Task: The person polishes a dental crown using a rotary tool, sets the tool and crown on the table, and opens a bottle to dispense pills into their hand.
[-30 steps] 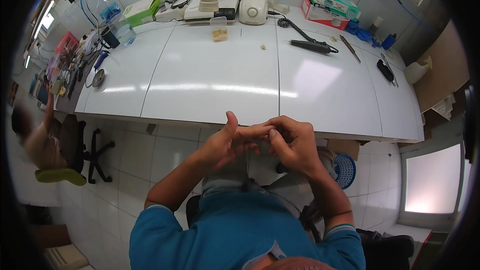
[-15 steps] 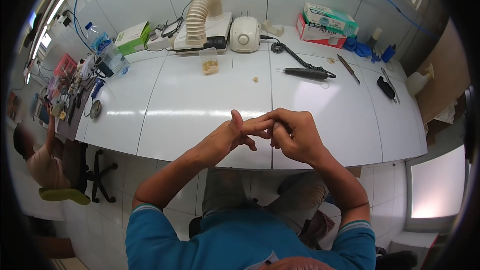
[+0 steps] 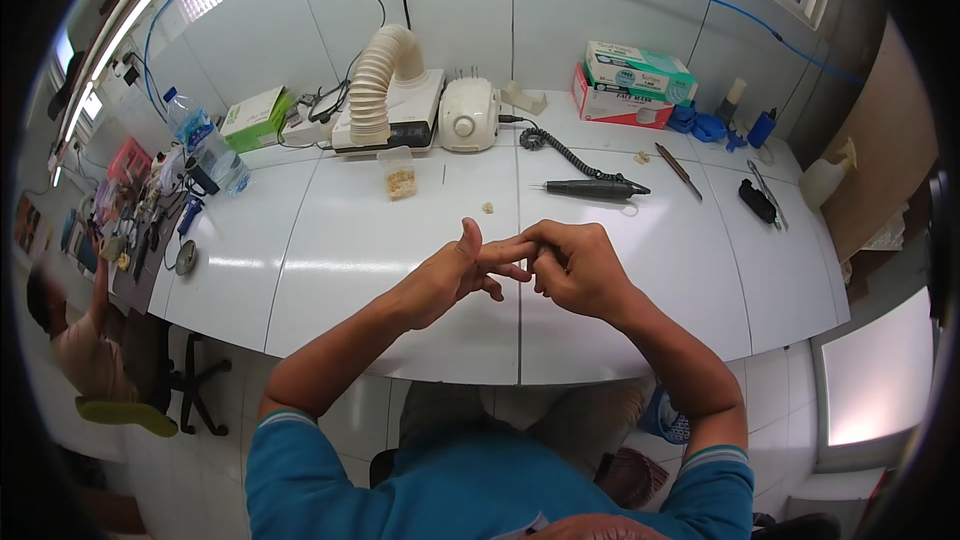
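My left hand point(image 3: 450, 275) is held over the front of the white bench, thumb up and fingers stretched out to the right. The thumb and curled fingers of my right hand point(image 3: 580, 268) close around an extended finger of the left. Neither hand holds a tool. Beyond them lies a small yellowish piece point(image 3: 488, 208). Farther back stand a clear plastic cup point(image 3: 398, 180) of yellowish bits and a thin metal pin point(image 3: 444, 175). To the right rests a black rotary handpiece point(image 3: 590, 189), its coiled cord leading to a white control unit point(image 3: 468, 120).
A ribbed hose point(image 3: 368, 95) rises from a white machine at the back. Mask and glove boxes point(image 3: 635, 85), a brown-handled tool point(image 3: 680, 170), a black brush-like item point(image 3: 757, 202) and a spray bottle point(image 3: 828, 178) line the right. At far left, a co-worker point(image 3: 85, 345) sits among tools.
The view has tilted and shifted, so the bench items appear lower and slightly left. Both hands keep almost the same pose, the right still gripping a left finger.
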`<state>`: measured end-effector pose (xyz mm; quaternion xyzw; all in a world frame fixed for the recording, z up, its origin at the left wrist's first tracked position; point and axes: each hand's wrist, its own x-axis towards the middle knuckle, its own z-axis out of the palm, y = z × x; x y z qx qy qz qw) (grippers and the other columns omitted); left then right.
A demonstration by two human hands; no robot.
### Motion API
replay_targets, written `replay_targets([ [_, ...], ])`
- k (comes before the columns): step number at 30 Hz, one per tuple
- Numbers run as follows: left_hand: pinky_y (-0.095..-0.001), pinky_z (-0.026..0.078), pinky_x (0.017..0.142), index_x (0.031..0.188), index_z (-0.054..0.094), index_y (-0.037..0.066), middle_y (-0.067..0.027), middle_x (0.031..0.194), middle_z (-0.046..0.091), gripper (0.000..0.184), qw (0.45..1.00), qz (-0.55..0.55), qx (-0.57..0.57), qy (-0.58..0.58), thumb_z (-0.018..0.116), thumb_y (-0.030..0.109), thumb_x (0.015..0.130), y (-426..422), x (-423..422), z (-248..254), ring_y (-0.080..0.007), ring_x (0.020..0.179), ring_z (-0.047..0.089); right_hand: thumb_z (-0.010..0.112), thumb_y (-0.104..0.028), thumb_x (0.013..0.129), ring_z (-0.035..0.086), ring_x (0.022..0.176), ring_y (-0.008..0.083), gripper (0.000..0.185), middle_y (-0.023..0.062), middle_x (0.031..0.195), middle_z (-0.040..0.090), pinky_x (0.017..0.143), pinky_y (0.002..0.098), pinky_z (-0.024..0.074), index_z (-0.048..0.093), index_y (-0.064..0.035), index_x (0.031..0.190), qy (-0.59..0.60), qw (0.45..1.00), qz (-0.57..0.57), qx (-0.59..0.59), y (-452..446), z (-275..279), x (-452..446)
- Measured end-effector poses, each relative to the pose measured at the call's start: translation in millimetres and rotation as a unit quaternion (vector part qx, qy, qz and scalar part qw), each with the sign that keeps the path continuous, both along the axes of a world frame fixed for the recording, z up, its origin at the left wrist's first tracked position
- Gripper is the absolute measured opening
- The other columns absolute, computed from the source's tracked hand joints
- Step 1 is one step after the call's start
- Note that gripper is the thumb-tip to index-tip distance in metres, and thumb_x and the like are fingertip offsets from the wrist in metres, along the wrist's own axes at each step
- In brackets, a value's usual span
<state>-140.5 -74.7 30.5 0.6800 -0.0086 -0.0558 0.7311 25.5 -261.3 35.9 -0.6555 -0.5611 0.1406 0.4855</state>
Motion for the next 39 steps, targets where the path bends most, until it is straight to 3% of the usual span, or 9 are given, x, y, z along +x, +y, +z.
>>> replay_targets([
  [3,-0.0404,0.049,0.107,0.165,0.054,0.003,-0.0162,0.168,0.054,0.111,1.000,0.006,-0.017,-0.001,0.012,0.088,0.106,7,12,-2,-0.0274,0.139,0.061,0.064,-0.002,0.092,0.073,0.060,0.0239,0.021,0.0171,0.068,0.072,0.061,0.0374,0.0564,0.077,0.0077,0.106,-0.026,1.000,-0.009,0.002,5,11,5],
  [12,-0.0383,0.048,0.109,0.168,0.051,0.005,-0.0132,0.167,0.055,0.109,0.999,0.008,-0.021,0.031,0.007,0.084,0.108,22,21,-10,-0.0249,0.135,0.062,0.062,-0.001,0.092,0.069,0.056,0.0268,0.021,0.0183,0.066,0.067,0.058,0.0395,0.0515,0.076,0.0080,0.105,-0.038,0.999,-0.020,-0.022,23,-8,19],
  [15,-0.0360,0.051,0.104,0.163,0.058,0.004,-0.0120,0.160,0.063,0.098,0.998,0.017,-0.050,0.020,0.021,0.080,0.113,26,23,-20,-0.0216,0.130,0.065,0.064,0.000,0.095,0.071,0.061,0.0260,0.020,0.0182,0.073,0.072,0.060,0.0386,0.0547,0.076,0.0077,0.109,-0.034,0.999,-0.022,-0.032,21,-16,27],
  [18,-0.0321,0.050,0.091,0.147,0.072,0.004,-0.0127,0.160,0.065,0.073,0.993,0.086,0.069,-0.042,0.045,0.065,0.117,45,27,-17,-0.0217,0.126,0.069,0.066,0.001,0.097,0.075,0.070,0.0241,0.021,0.0166,0.086,0.077,0.064,0.0367,0.0588,0.075,0.0055,0.115,-0.037,0.995,-0.080,0.047,21,-29,38],
  [19,-0.0285,0.051,0.084,0.127,0.079,0.004,-0.0096,0.143,0.075,0.041,0.985,0.156,0.063,-0.046,0.066,0.041,0.115,52,28,-16,-0.0176,0.116,0.071,0.070,0.003,0.097,0.078,0.078,0.0217,0.021,0.0128,0.097,0.080,0.069,0.0340,0.0620,0.075,0.0016,0.117,-0.063,0.991,-0.105,0.052,18,-28,47],
  [22,-0.0277,0.051,0.084,0.112,0.077,0.003,-0.0027,0.109,0.076,0.027,0.959,0.260,0.106,-0.031,0.076,0.030,0.110,70,40,-13,-0.0109,0.101,0.070,0.076,0.000,0.098,0.078,0.079,0.0183,0.014,0.0099,0.096,0.079,0.068,0.0309,0.0603,0.076,-0.0007,0.112,-0.112,0.974,-0.179,0.081,9,-23,72],
  [29,-0.0284,0.053,0.088,0.106,0.074,0.003,-0.0024,0.098,0.073,0.031,0.908,0.296,0.279,-0.103,0.069,0.033,0.115,100,71,-48,-0.0093,0.094,0.066,0.073,-0.004,0.104,0.077,0.081,0.0202,0.013,0.0120,0.093,0.078,0.069,0.0325,0.0565,0.079,-0.0035,0.115,-0.152,0.943,-0.254,0.151,13,-37,104],
  [32,-0.0265,0.051,0.083,0.110,0.074,0.003,-0.0030,0.107,0.074,0.027,0.917,0.254,0.229,-0.207,0.060,0.024,0.119,94,69,-60,-0.0081,0.096,0.065,0.073,-0.001,0.100,0.074,0.093,0.0264,0.021,0.0127,0.103,0.075,0.081,0.0363,0.0554,0.078,-0.0045,0.120,-0.220,0.932,-0.241,0.158,15,-38,103],
  [39,-0.0259,0.052,0.088,0.128,0.075,0.001,-0.0034,0.116,0.075,0.024,0.943,0.256,0.164,-0.136,0.054,0.007,0.118,95,64,-54,-0.0109,0.104,0.065,0.076,0.002,0.093,0.067,0.104,0.0327,0.029,0.0117,0.109,0.072,0.097,0.0437,0.0492,0.078,-0.0057,0.121,-0.264,0.928,-0.229,0.129,18,-43,108],
])
